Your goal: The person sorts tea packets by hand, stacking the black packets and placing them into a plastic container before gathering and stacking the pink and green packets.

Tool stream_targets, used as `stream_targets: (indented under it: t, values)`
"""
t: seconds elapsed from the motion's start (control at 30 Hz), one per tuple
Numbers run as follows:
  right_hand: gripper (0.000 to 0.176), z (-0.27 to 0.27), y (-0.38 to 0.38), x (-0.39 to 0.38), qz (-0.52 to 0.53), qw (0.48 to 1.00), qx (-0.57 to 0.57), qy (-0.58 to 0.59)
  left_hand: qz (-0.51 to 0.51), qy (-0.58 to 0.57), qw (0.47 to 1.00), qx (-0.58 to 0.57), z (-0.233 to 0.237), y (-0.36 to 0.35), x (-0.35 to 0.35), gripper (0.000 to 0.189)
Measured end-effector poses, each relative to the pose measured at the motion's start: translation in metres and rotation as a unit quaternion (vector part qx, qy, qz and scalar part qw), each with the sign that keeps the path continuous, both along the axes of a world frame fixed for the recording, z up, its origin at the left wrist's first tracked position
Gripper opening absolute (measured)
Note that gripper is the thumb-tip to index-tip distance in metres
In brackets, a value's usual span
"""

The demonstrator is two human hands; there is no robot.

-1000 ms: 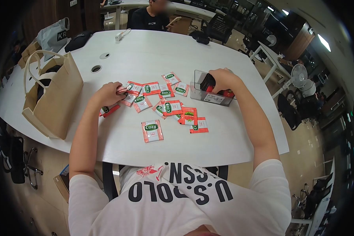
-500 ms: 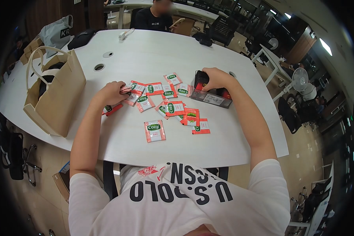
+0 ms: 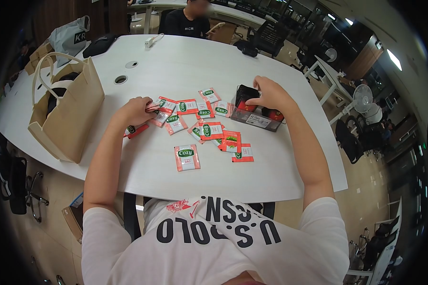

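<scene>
1. While the sachets (image 3: 210, 130) lie loose and overlapping on the table (image 3: 271, 171), the left hand (image 3: 136, 112) has its fingers closed on a few at the pile's left edge, probably to keep them together.
2. The right hand (image 3: 270, 93) arches over the box (image 3: 259, 121), thumb and fingers around black packets (image 3: 245, 93); whether they grip, I cannot tell.
3. The box's walls likely prop those packets upright, just beside the sachets.

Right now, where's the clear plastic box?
In the head view, the clear plastic box sits on the right side of the table, just right of the scattered Cozy sachets, with the right hand at its top.
</scene>
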State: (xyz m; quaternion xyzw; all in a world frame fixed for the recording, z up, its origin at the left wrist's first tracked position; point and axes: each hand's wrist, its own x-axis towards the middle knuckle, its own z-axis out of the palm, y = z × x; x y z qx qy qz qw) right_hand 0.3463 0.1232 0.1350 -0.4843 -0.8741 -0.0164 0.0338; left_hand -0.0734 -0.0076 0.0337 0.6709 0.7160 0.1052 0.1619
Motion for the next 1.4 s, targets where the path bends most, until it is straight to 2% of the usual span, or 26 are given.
stream_targets:
  t: [0.07, 0.13, 0.23, 0.37, 0.43, 0.53, 0.63, 0.73, 0.83, 0.93, 0.97, 1.0, 1.03, 1.07, 1.13, 1.23, 1.37, 1.4]
  values:
    - [0.058, 0.005, -0.003, -0.001, -0.032, 0.997, -0.033, -0.066, -0.001, 0.002, 1.000, 0.007, -0.001, 0.000, -0.001, 0.058]
    - [0.059, 0.004, -0.007, 0.004, -0.037, 0.985, -0.048, -0.160, -0.002, 0.004, 1.000, 0.011, -0.003, 0.001, -0.001, 0.058]
    - [0.063, -0.013, -0.006, 0.015, 0.009, 0.989, -0.102, -0.106, -0.003, 0.007, 1.000, 0.008, -0.003, 0.001, -0.001, 0.058]
    - [0.057, -0.028, -0.002, 0.019, 0.002, 0.993, -0.077, -0.086, -0.002, 0.006, 1.000, 0.011, -0.003, 0.000, -0.001, 0.057]
    - [0.055, -0.025, -0.004, 0.016, -0.015, 0.992, -0.084, -0.090, -0.001, 0.005, 1.000, 0.013, -0.003, 0.000, -0.001, 0.057]
    - [0.049, -0.012, -0.005, 0.018, 0.032, 0.991, -0.070, -0.114, 0.000, 0.002, 1.000, 0.008, -0.002, 0.000, -0.001, 0.056]
    - [0.042, 0.007, 0.000, 0.026, -0.019, 0.993, -0.061, -0.098, -0.006, 0.001, 1.000, 0.015, -0.004, 0.001, -0.001, 0.054]
    - [0.035, 0.016, 0.012, 0.048, -0.005, 0.999, -0.005, -0.036, -0.013, -0.008, 0.999, 0.036, -0.009, 0.003, -0.006, 0.050]
    - [0.029, 0.033, -0.003, 0.041, 0.011, 0.999, -0.006, 0.031, -0.003, -0.040, 0.996, 0.076, -0.015, 0.008, -0.017, 0.043]
    - [0.030, 0.037, -0.032, 0.007, 0.054, 0.983, -0.137, 0.112, 0.052, -0.092, 0.984, 0.140, -0.016, 0.017, -0.035, 0.038]
    - [0.030, 0.025, -0.030, -0.001, 0.105, 0.965, -0.186, 0.150, 0.067, -0.142, 0.981, 0.117, -0.013, 0.022, -0.042, 0.037]
    - [0.029, 0.023, -0.036, -0.017, 0.111, 0.961, -0.218, 0.130, 0.100, -0.272, 0.951, 0.106, -0.007, 0.019, -0.040, 0.039]
    - [0.027, 0.020, -0.043, -0.038, 0.117, 0.955, -0.248, 0.109, 0.130, -0.396, 0.904, 0.094, 0.004, 0.015, -0.033, 0.040]
    - [0.026, 0.012, -0.043, -0.057, 0.143, 0.959, -0.227, 0.087, 0.157, -0.511, 0.841, 0.082, 0.012, 0.011, -0.031, 0.042]
    - [0.026, -0.012, -0.031, -0.097, 0.184, 0.957, -0.211, 0.071, 0.080, -0.618, 0.780, 0.058, 0.012, 0.008, -0.037, 0.050]
    - [0.036, -0.047, -0.018, -0.150, 0.195, 0.956, -0.200, 0.084, 0.007, -0.738, 0.675, 0.019, 0.008, 0.011, -0.044, 0.057]
    - [0.053, -0.078, -0.009, -0.176, 0.156, 0.978, -0.132, 0.044, -0.073, -0.787, 0.613, -0.004, 0.005, 0.009, -0.045, 0.059]
    - [0.054, -0.082, -0.005, -0.179, 0.156, 0.978, -0.133, 0.040, -0.055, -0.765, 0.642, 0.009, 0.009, 0.009, -0.044, 0.056]
